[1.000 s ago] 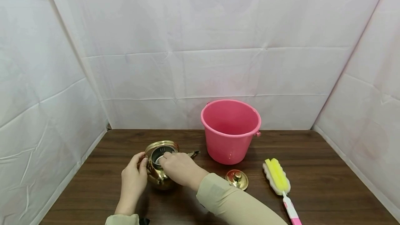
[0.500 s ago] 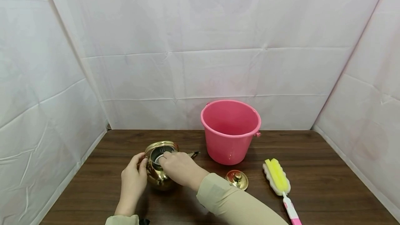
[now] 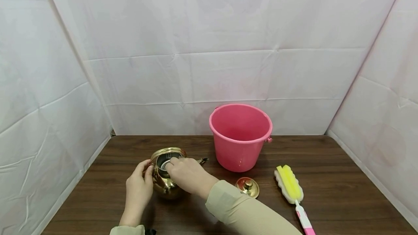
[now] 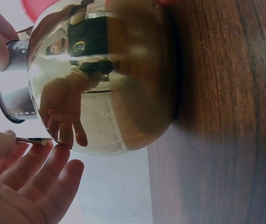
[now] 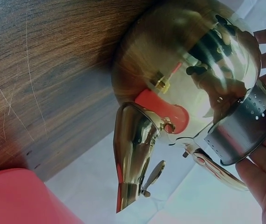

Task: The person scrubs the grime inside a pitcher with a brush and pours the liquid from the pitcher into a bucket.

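Note:
A round, shiny gold teapot (image 3: 167, 188) stands on the dark wooden table (image 3: 326, 177) at the left, its spout (image 5: 133, 149) towards the right. A perforated metal tea strainer (image 5: 240, 133) sticks partway out of its mouth. My right hand (image 3: 187, 174) reaches over the teapot and pinches the strainer by its wall, with thumb and fingers on either side in the right wrist view. My left hand (image 3: 140, 188) grips the teapot's handle (image 3: 167, 151) near its left hinge, thumb against fingers; the other fingertips (image 4: 72, 172) rest close by the gold body.
Behind and right of the teapot stands a pink bucket (image 3: 238, 157). The gold lid (image 3: 249, 188) lies on the table beyond the right forearm. Farther right is a sponge brush (image 3: 290, 185) with a white and pink handle. White cloth walls (image 3: 209, 75) enclose the table.

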A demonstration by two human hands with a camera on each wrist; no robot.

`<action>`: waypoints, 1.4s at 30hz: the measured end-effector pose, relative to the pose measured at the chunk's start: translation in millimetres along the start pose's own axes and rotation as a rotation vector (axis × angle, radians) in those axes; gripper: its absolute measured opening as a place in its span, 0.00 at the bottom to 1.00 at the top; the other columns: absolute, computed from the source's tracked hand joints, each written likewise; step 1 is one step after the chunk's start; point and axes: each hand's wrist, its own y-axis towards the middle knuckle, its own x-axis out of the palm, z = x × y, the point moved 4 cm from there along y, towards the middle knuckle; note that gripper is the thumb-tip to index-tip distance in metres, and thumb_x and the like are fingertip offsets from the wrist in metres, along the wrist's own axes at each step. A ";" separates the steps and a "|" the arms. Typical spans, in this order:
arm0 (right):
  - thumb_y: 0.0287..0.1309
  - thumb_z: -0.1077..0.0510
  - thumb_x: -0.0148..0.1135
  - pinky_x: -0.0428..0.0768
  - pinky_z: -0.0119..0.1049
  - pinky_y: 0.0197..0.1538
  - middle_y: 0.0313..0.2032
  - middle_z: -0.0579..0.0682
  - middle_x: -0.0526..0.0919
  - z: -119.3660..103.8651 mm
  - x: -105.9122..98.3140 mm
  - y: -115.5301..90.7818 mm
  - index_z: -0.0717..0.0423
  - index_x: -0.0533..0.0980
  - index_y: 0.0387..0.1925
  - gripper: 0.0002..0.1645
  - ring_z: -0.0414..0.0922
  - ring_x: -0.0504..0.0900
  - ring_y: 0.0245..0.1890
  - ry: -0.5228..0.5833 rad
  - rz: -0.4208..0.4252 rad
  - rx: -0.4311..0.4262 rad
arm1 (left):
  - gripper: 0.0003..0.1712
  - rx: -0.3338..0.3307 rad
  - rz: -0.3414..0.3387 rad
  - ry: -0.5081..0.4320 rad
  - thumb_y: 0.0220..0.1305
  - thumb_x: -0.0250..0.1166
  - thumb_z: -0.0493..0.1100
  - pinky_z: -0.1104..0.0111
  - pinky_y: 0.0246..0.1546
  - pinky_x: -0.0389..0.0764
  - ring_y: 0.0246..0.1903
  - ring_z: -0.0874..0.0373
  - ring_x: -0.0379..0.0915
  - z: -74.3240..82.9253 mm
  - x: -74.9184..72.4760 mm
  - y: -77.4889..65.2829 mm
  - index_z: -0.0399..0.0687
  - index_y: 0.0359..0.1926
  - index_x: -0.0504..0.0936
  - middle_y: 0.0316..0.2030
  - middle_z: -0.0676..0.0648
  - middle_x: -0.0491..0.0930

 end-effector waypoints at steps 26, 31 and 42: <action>0.58 0.58 0.58 0.78 0.30 0.27 0.29 0.42 0.79 -2.3 -16.5 -5.1 0.47 0.78 0.29 0.04 0.39 0.80 0.27 -0.023 0.052 -0.005 | 0.13 0.015 0.018 -0.009 0.67 0.56 0.35 0.48 0.39 0.78 0.40 0.40 0.80 -1.5 0.2 0.6 0.34 0.50 0.77 0.41 0.34 0.83; 0.57 0.60 0.59 0.77 0.30 0.26 0.28 0.42 0.78 -2.0 -18.3 -8.4 0.47 0.77 0.28 0.05 0.39 0.79 0.26 -0.007 0.054 -0.014 | 0.14 0.001 0.003 -0.009 0.68 0.55 0.36 0.49 0.39 0.79 0.41 0.39 0.80 -0.6 0.2 0.7 0.34 0.50 0.77 0.42 0.33 0.82; 0.55 0.60 0.59 0.75 0.29 0.24 0.25 0.41 0.76 -3.3 -26.6 -13.8 0.46 0.77 0.25 0.06 0.38 0.77 0.25 0.001 0.122 -0.025 | 0.13 0.007 0.014 -0.006 0.67 0.56 0.35 0.48 0.40 0.78 0.41 0.39 0.80 -0.4 -0.5 1.3 0.33 0.50 0.77 0.41 0.33 0.83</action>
